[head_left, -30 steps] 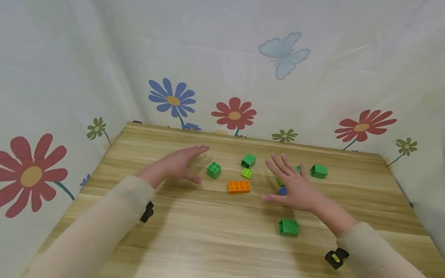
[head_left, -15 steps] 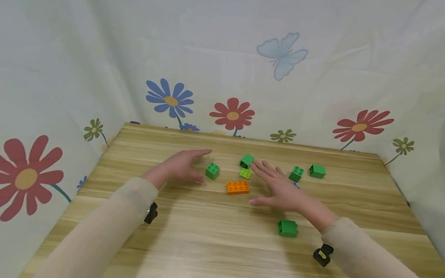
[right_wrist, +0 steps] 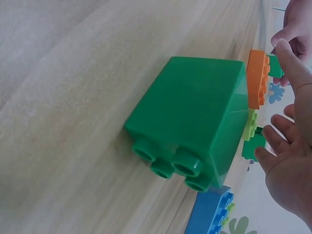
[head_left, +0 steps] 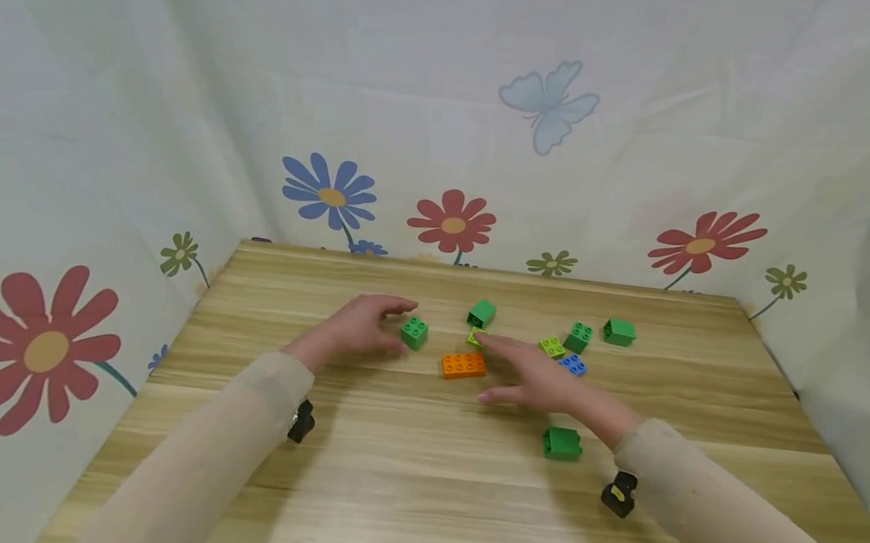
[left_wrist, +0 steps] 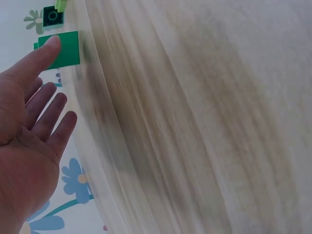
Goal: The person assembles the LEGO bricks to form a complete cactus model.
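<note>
My left hand (head_left: 356, 326) is beside a green four-stud brick (head_left: 414, 333), thumb on the near side and fingers on the far side. In the left wrist view its fingers are loosely extended and the thumb overlaps that brick (left_wrist: 68, 50); whether it touches cannot be told. My right hand (head_left: 536, 377), fingers extended, is over the table just right of an orange eight-stud brick (head_left: 463, 366). Its fingertips partly cover a small lime brick (head_left: 473, 335). Behind that brick, another green brick (head_left: 481, 313) lies on its side. The right hand holds nothing.
Right of the right hand are a lime brick (head_left: 551, 347), a blue brick (head_left: 573, 364), an upright green brick (head_left: 579, 336) and a tipped green brick (head_left: 619, 331). A green brick (head_left: 562, 444) lies nearer. A flowered curtain (head_left: 384, 99) stands behind the wooden table (head_left: 410, 497).
My right hand has moved left, from over the blue and lime bricks toward the orange one, uncovering them. The left hand has shifted slightly right, closer around the green brick.
</note>
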